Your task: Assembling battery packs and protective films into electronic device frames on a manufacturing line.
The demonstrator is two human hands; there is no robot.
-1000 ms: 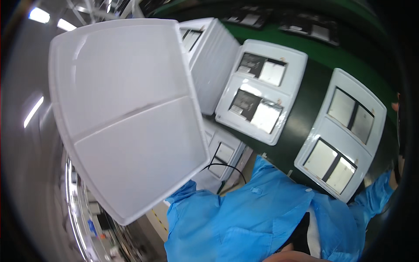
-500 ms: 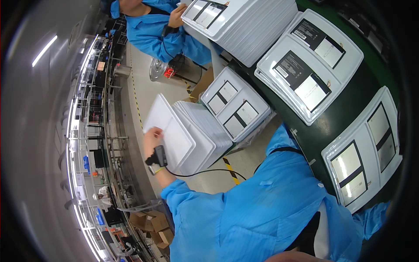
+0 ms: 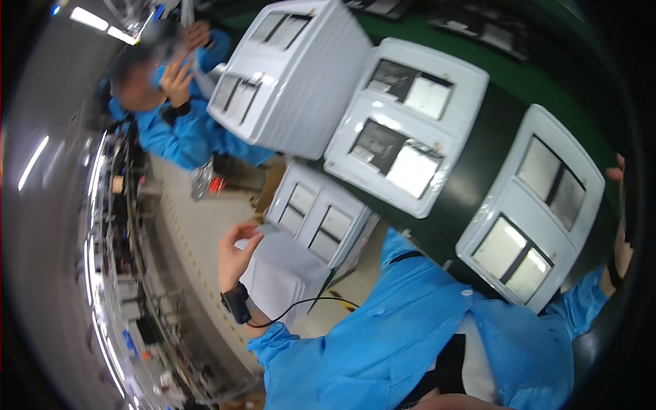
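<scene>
My left hand (image 3: 238,254) is raised over a stack of plain white plastic panels (image 3: 277,273), thumb and curled fingers slightly apart, with nothing visible between them. A dark device with a cable is strapped to that wrist. Beside the stack, white packs (image 3: 318,212) carry dark and silvery rectangles. At the right rim, only part of my right hand (image 3: 617,169) shows, its fingers mostly cut off; what it holds cannot be seen. Nearest to it on the dark green table lies a white double panel (image 3: 502,222) with silvery rectangles.
A tall stack of white panels (image 3: 301,89) stands on the table (image 3: 488,147), next to a lower labelled pile (image 3: 410,123). Across from me, a co-worker in a blue coat (image 3: 174,137) has raised hands. Shelving (image 3: 113,273) runs along the left.
My left hand has lifted off the tilted white panel, which now lies lower on its stack. My right hand has come partly into view. The view has shifted, and the co-worker's hands are raised.
</scene>
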